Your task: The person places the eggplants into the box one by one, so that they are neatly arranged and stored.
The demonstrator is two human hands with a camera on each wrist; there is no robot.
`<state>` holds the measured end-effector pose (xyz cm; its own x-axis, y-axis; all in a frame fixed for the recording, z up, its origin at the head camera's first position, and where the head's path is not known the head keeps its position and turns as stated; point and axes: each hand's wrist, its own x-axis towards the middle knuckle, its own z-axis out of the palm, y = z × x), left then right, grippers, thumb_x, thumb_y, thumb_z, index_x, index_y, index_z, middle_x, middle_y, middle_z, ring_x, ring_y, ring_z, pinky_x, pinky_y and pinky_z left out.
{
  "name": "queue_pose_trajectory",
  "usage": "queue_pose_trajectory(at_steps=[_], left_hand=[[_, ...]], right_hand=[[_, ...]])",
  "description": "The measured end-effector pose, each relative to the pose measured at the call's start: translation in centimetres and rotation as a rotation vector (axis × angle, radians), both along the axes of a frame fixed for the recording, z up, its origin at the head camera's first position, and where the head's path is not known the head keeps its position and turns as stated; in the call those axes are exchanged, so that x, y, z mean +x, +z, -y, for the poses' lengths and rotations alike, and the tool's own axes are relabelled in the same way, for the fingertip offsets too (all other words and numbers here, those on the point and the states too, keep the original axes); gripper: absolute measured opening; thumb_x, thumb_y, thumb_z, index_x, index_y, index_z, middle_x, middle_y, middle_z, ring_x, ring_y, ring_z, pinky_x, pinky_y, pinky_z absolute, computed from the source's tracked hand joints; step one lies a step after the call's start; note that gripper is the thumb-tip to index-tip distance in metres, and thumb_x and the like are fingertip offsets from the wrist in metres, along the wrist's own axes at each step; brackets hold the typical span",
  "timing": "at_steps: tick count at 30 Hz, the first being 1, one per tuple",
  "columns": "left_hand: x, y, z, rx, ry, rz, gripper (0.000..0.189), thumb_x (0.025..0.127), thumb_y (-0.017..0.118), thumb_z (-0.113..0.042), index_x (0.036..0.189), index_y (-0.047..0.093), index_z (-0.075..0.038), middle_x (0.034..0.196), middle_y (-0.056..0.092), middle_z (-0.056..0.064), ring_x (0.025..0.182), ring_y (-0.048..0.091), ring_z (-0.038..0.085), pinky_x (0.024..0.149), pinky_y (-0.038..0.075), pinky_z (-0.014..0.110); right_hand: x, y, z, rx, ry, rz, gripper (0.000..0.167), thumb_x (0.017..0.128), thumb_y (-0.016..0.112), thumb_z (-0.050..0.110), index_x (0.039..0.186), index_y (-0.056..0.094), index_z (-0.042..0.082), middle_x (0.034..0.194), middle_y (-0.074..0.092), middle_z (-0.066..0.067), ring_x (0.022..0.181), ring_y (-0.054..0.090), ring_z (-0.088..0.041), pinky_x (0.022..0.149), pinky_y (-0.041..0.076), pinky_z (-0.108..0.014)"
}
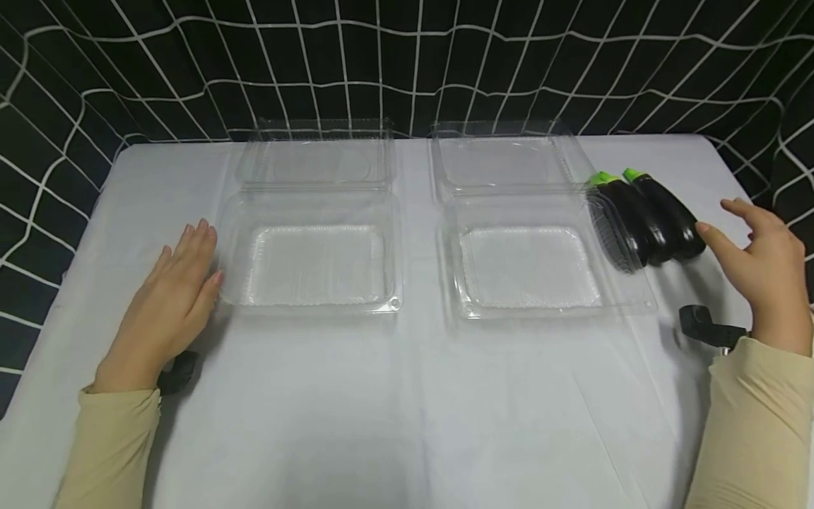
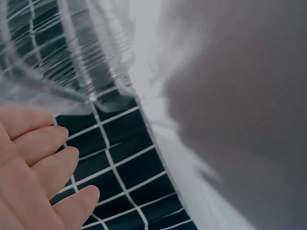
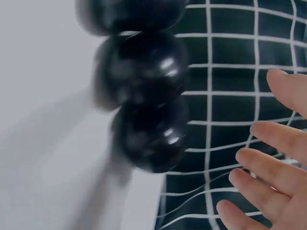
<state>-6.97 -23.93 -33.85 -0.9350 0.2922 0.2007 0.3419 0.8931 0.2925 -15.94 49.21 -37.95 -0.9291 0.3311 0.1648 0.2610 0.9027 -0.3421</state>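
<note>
Two clear plastic clamshell boxes lie side by side with raised lids at the back: a left box point(image 1: 305, 308) and a right box point(image 1: 534, 311). Beside the right box, partly behind its clear edge, are three dark eggplants point(image 1: 664, 219) with green tops, placed close together. My left hand point(image 1: 168, 304) is beside the left box's left edge, fingers straight, holding nothing; whether it touches the box I cannot tell. To the right of the eggplants is my right hand point(image 1: 757, 261), fingers spread and nothing held. The right wrist view shows the eggplants' rounded ends point(image 3: 148, 72) apart from the fingers point(image 3: 268, 139).
A white cloth covers the table point(image 1: 394, 410). Dark walls with white netting point(image 1: 407, 71) rise behind the table and at both sides. Dark wrist mounts point(image 1: 706, 325) show by both wrists.
</note>
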Motion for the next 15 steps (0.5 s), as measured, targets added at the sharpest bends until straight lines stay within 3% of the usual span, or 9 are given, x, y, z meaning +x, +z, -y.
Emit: queue_pose_trajectory(at_steps=[2,4,8,12,15], left_hand=[[-0.2,-0.3,-0.1,0.0,0.005,0.019,0.056,0.102,0.035,-0.025,0.145,0.023,0.009,0.151,0.022,0.023,0.141,0.016,0.034,0.114,0.01,0.049],[-0.3,-0.5,-0.2,-0.001,0.006,0.036,0.056,0.102,0.036,-0.024,0.145,0.022,0.009,0.15,0.022,0.024,0.141,0.017,0.035,0.114,0.011,0.05],[-0.3,-0.8,-0.3,0.002,0.002,0.042,0.057,0.102,0.036,-0.024,0.145,0.019,0.01,0.15,0.023,0.026,0.14,0.018,0.036,0.113,0.013,0.051],[-0.1,-1.1,-0.3,0.007,0.006,0.033,0.058,0.103,0.036,-0.024,0.145,0.018,0.01,0.149,0.023,0.026,0.14,0.019,0.034,0.114,0.014,0.047],[0.0,-1.2,-0.4,0.016,0.002,0.012,0.057,0.103,0.036,-0.023,0.145,0.019,0.01,0.149,0.024,0.026,0.14,0.019,0.033,0.115,0.013,0.045]], right_hand=[[0.2,-0.8,-0.7,-0.031,-0.017,0.006,0.068,0.091,0.051,0.05,0.148,0.033,0.018,0.152,0.029,-0.012,0.126,0.039,-0.045,0.096,0.036,-0.062],[1.0,-0.7,0.0,-0.083,-0.03,-0.004,0.063,0.092,0.053,0.045,0.147,0.037,0.018,0.15,0.032,-0.012,0.131,0.037,-0.04,0.102,0.035,-0.055],[2.7,1.0,3.4,-0.188,-0.049,-0.03,0.058,0.093,0.053,0.039,0.144,0.041,0.015,0.147,0.038,-0.011,0.135,0.034,-0.027,0.108,0.033,-0.037],[3.2,2.2,6.1,-0.302,-0.073,-0.055,0.056,0.093,0.053,0.034,0.142,0.043,0.011,0.144,0.043,-0.011,0.128,0.043,-0.012,0.105,0.036,-0.026],[3.4,2.4,6.6,-0.375,-0.089,-0.095,0.051,0.093,0.056,0.028,0.139,0.047,0.009,0.138,0.05,-0.001,0.116,0.046,0.004,0.1,0.037,-0.017]])
